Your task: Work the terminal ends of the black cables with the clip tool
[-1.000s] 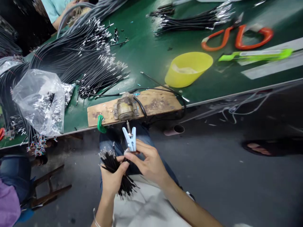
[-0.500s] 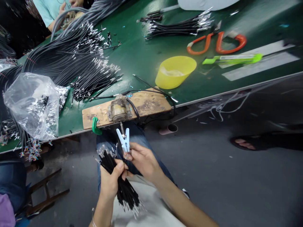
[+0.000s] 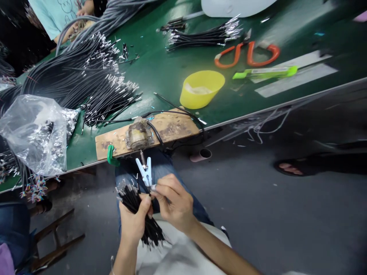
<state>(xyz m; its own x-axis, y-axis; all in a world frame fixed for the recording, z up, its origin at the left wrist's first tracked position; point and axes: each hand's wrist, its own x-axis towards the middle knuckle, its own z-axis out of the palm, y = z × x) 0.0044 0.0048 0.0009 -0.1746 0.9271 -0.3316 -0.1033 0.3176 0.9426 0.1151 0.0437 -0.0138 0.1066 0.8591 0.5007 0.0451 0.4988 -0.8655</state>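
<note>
My left hand (image 3: 133, 219) is closed round a bundle of short black cables (image 3: 153, 231) with silvery ends, held slanting above my lap. Beside it my right hand (image 3: 174, 200) pinches, its fingertips just below a light-blue clothespin (image 3: 145, 172) and close to the left thumb. What sits between those fingertips is too small to make out. The clothespin hangs at the metal shaft (image 3: 142, 154) of a small motor (image 3: 139, 134), which is fixed on a wooden board (image 3: 174, 126) at the table edge.
A green clamp (image 3: 111, 156) grips the board's left end. On the green table (image 3: 160, 72) lie many black cables (image 3: 106, 101), a clear plastic bag (image 3: 34, 133), a yellow cup (image 3: 202, 89), orange-handled scissors (image 3: 249, 53) and a green cutter (image 3: 265, 72). A co-worker (image 3: 61, 17) sits across.
My right hand has moved down from the clothespin's lower end to just beneath it, nearer my left thumb. My left hand still grips the cable bundle. The whole view has shifted slightly.
</note>
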